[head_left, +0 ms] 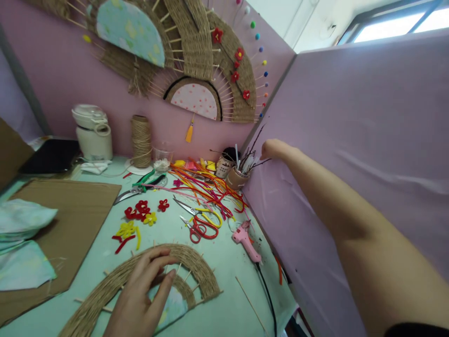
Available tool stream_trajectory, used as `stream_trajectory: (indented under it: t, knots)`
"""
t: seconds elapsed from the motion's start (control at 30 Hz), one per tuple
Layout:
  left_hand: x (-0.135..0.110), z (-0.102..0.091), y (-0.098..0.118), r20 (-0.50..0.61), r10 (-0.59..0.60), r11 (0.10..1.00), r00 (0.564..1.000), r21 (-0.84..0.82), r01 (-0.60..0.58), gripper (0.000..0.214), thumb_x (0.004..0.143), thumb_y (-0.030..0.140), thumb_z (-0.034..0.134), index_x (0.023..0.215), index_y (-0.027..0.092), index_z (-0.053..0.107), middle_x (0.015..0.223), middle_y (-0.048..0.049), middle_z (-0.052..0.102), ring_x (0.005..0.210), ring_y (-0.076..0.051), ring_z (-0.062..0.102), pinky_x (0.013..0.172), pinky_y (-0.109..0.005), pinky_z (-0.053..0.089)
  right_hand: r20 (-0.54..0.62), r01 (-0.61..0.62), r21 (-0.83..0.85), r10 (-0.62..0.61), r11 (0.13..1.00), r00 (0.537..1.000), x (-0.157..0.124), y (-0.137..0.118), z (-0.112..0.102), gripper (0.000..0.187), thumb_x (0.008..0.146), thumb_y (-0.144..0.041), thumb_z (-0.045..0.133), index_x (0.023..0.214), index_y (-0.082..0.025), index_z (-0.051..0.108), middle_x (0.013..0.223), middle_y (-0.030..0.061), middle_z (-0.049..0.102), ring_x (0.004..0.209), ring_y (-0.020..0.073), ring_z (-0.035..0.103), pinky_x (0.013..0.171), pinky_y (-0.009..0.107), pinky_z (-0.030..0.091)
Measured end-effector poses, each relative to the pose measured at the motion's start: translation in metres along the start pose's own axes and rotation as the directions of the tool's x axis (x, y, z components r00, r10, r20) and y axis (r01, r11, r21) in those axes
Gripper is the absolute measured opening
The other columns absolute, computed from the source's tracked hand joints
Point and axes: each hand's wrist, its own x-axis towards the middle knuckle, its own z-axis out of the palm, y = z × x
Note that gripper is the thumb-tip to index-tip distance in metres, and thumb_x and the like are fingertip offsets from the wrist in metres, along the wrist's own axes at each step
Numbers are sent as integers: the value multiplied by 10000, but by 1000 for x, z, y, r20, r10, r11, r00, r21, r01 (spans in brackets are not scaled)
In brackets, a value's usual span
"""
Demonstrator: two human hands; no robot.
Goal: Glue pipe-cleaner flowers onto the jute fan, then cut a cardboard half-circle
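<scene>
My left hand (143, 295) lies flat with fingers spread on a woven jute arch (196, 267) with wooden sticks, resting on the mint-green table (228, 304). My right hand (275, 150) reaches far to the back corner, its fingers curled around thin dark twigs (254, 147) that stand in a small brown pot (236, 179). Pipe-cleaner flowers (142, 210) in red and yellow lie beyond the arch.
Red and yellow scissors (199, 224), a pink glue gun (245, 241), green pliers (143, 185), a heap of coloured pipe cleaners (203, 185), a twine spool (141, 140), brown cardboard (70, 220) and a white jar (93, 133) crowd the table. Pink partition walls (351, 164) close in at the back and right.
</scene>
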Motion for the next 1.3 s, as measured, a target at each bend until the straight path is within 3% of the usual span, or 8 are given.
stream_trajectory:
  t: [0.1,0.23,0.3,0.43,0.6,0.93,1.13,1.3]
  knots:
    - [-1,1,0,11,0,1000,1000,7,0,205,831,404,528,953,334,677,1104,-47,641,1013,-257,624,786,-391,583,50,59,-136,-52,989,997,-17,0,4,183,649,-290,814,756,-176,717,910,126,703,1001,302,614,884,463,401]
    - [-2,1,0,19,7,1000,1000,9,-7,204,832,402,523,956,337,671,1099,-47,643,1002,-263,626,793,-409,575,-88,133,-212,-154,968,984,-34,-9,11,156,730,-258,740,867,-183,725,1065,142,683,1106,319,548,910,468,339]
    - [-2,2,-1,21,3,1000,1000,9,-3,201,835,399,521,950,333,672,1101,-44,644,999,-261,628,789,-405,574,-126,152,-200,-179,968,976,-40,-19,15,137,787,-256,669,879,-172,725,1047,153,687,1077,309,559,887,437,334]
    - [-3,2,-2,25,-1,1000,1000,7,0,212,843,389,519,976,324,671,1112,-48,640,1014,-261,624,804,-408,571,-70,202,-191,-219,961,973,-46,-39,34,163,826,-207,576,822,-140,724,931,164,707,961,279,593,848,405,303]
    - [-2,1,0,43,7,1000,999,18,-8,224,863,366,505,1002,291,664,1113,-59,631,1024,-238,620,799,-379,575,-138,249,-234,-286,940,948,-45,-39,56,229,838,-164,494,837,-137,722,970,163,700,949,271,552,824,410,261]
    - [-1,-3,2,70,27,998,997,56,-31,204,876,343,512,968,231,657,1106,-60,621,1040,-202,611,824,-320,561,-210,134,-247,-188,960,960,-39,-21,37,267,824,-134,459,847,-181,721,968,113,705,946,248,511,816,403,251]
    - [0,-3,3,79,31,998,996,59,-36,206,876,342,508,966,231,657,1105,-60,626,1036,-205,618,823,-320,563,-166,179,-234,-220,956,961,-39,-24,46,249,855,-261,492,913,-192,725,1026,120,695,960,254,522,823,401,267]
    - [0,-2,1,84,30,998,996,56,-35,199,875,337,510,956,233,659,1102,-60,628,1025,-200,624,802,-301,566,-188,185,-262,-238,947,953,-36,-28,49,272,863,-187,452,901,-159,720,1020,146,693,968,256,522,819,396,268]
